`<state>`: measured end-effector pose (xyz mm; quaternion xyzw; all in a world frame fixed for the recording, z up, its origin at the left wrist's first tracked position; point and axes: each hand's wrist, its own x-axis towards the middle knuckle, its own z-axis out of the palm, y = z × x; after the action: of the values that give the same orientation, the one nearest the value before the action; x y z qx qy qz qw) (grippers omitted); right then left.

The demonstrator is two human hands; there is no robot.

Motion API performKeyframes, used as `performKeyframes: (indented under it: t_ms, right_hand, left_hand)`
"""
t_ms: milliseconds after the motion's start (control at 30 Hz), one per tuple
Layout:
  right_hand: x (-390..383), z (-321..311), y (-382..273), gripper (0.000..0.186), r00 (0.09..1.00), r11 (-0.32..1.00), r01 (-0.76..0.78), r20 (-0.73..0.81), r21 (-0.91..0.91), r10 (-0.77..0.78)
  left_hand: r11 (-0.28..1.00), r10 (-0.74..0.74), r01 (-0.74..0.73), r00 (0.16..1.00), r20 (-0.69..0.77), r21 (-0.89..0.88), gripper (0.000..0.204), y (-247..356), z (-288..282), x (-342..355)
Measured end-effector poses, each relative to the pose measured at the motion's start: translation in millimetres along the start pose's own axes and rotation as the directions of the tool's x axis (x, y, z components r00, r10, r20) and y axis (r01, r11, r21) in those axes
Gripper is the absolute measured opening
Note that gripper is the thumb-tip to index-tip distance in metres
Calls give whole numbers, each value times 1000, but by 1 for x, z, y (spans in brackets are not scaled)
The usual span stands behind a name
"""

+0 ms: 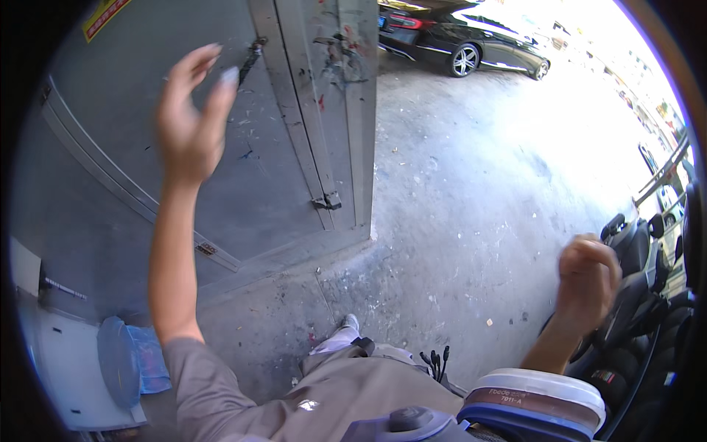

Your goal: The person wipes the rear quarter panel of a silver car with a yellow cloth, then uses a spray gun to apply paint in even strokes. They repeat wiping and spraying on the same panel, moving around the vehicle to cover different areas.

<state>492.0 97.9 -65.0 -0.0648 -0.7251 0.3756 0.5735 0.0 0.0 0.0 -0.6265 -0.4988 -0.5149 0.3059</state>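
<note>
Holds left hand (193, 125) with fingers released before grey door (269, 166); holds right hand (588, 283) with fingers curled, cannot tell if grasping.

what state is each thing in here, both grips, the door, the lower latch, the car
left grip: open, raised in front of the door, holding nothing visible
right grip: fingers curled, blurred; cannot tell if anything is inside
grey metal door: appears shut
lower latch: too small to tell if fastened
black car: standing on the ground, wheels on
</note>
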Motion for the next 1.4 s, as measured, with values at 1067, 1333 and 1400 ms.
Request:
performKeyframes:
  t_ms: [1067,1333,1400]
  right_hand:
    - [-103,244,410,37,-220,729,-550,912,-408,345]
    - [-100,465,576,39,-263,721,-479,866,-500,425]
    - [-90,509,622,36,-216,627,-503,789,-594,575]
  left_hand:
    - [651,-216,751,41,-976,-113,62,188,-234,-197]
    - [-1,216,616,769,-601,788,57,122,-319,-281]
    - [-498,117,244,970,-215,832,49,99,-308,-287]
